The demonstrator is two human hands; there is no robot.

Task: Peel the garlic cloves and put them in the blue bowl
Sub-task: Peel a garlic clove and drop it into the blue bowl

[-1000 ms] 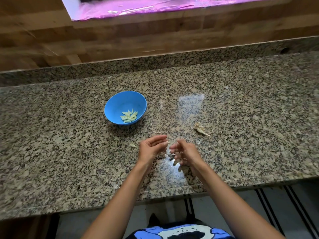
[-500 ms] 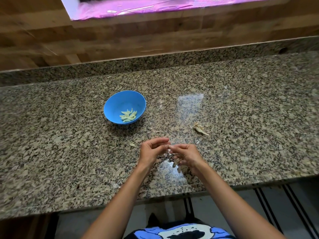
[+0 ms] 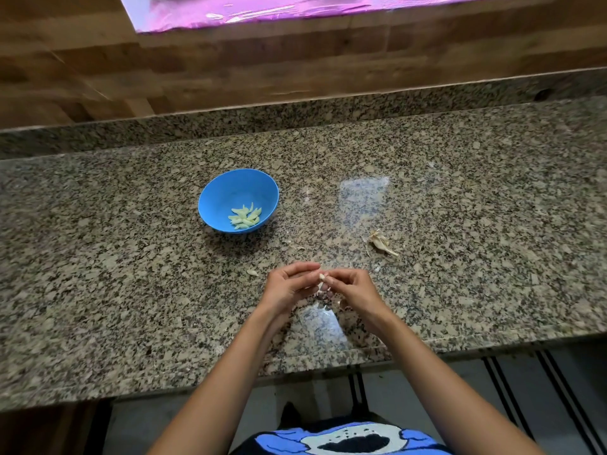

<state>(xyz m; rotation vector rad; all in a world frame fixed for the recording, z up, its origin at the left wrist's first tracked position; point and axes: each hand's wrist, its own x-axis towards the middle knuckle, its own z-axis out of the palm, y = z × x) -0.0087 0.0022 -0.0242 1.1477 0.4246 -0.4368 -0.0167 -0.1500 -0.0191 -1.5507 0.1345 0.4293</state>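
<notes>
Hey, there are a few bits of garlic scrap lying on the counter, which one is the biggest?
The papery skin clump, right of the blue bowl and beyond the right hand. The scrap by the left hand is only a sliver.

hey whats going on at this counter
A person is peeling garlic. Both hands, the left hand and the right hand, pinch one small garlic clove between the fingertips above the granite counter. The blue bowl already holds several peeled cloves. Loose garlic skins lie on the counter to the right.
</notes>
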